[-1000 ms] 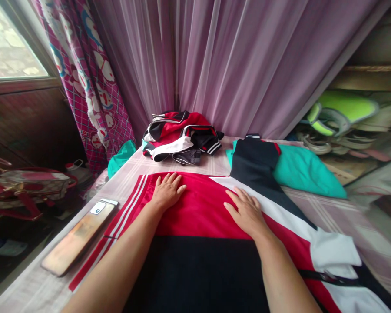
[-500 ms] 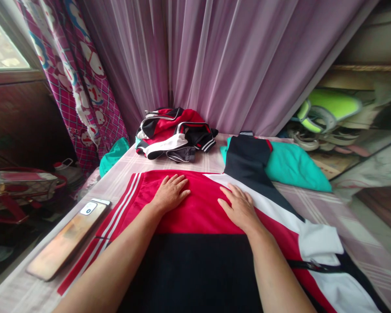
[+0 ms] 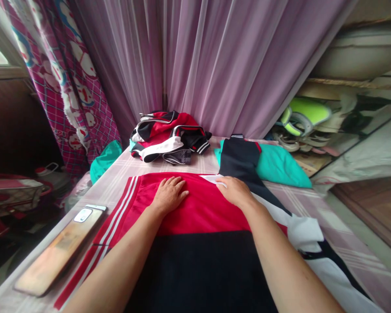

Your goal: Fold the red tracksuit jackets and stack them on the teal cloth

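A red, black and white track jacket [image 3: 202,261] lies spread out before me, a white-striped part along its left side. My left hand [image 3: 171,194] rests flat on the red fabric, fingers stretched out. Over at the white panel by the jacket's far edge, my right hand [image 3: 235,191] has its fingers curled and closed on the cloth. A dark sleeve [image 3: 239,158] reaches away behind the right hand, over a folded teal cloth [image 3: 285,167]. My forearms cover parts of the jacket.
A phone [image 3: 60,252] lies face down left of the jacket on the checked tablecloth [image 3: 340,237]. Crumpled red, black and white clothing [image 3: 169,139] sits at the back against a purple curtain [image 3: 211,65]. Shelves with shoes [image 3: 291,142] stand right; a teal bundle [image 3: 106,161] is at left.
My right hand has shifted slightly left and its spread fingers have curled closed at the white panel. The left hand stays flat on the red fabric. The view has turned a little right.
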